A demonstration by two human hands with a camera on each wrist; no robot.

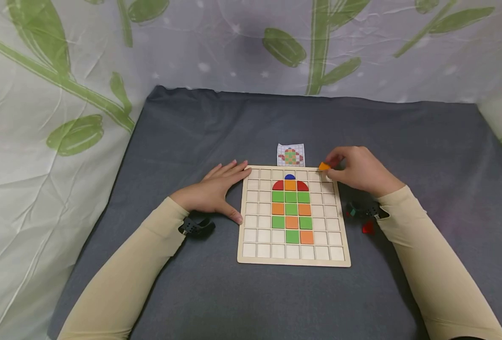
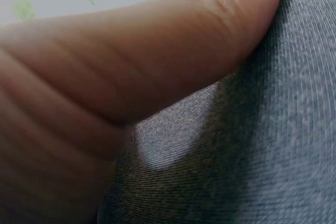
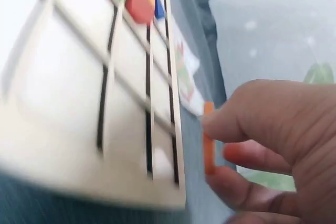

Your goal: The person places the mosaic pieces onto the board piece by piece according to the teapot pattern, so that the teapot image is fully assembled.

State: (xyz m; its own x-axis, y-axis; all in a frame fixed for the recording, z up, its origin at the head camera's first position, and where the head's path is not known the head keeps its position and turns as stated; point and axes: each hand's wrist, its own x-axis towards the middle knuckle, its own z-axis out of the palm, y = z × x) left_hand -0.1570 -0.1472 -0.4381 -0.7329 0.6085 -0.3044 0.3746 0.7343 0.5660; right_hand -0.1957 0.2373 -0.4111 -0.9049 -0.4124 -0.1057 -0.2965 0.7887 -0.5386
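Observation:
A square wooden grid board (image 1: 293, 261) lies flat, with green, orange and red tiles and a blue half-round tile (image 1: 290, 177) in its middle columns. My left hand (image 1: 214, 191) rests at the board's left edge, fingers spread, thumb touching the rim. In the left wrist view, the left thumb (image 2: 152, 59) fills much of the picture. Above the board's upper right corner, my right hand (image 1: 359, 171) pinches a small orange tile (image 1: 324, 166) between thumb and fingers. The right wrist view shows this orange tile (image 3: 209, 145) edge-on, just beyond the rim.
A small printed pattern card (image 1: 291, 155) lies against the board's far edge. Right of the board, a loose red piece (image 1: 367, 227) and a green piece (image 1: 352, 210) lie by the right wrist strap. A dark grey cloth (image 1: 217, 293) covers the table.

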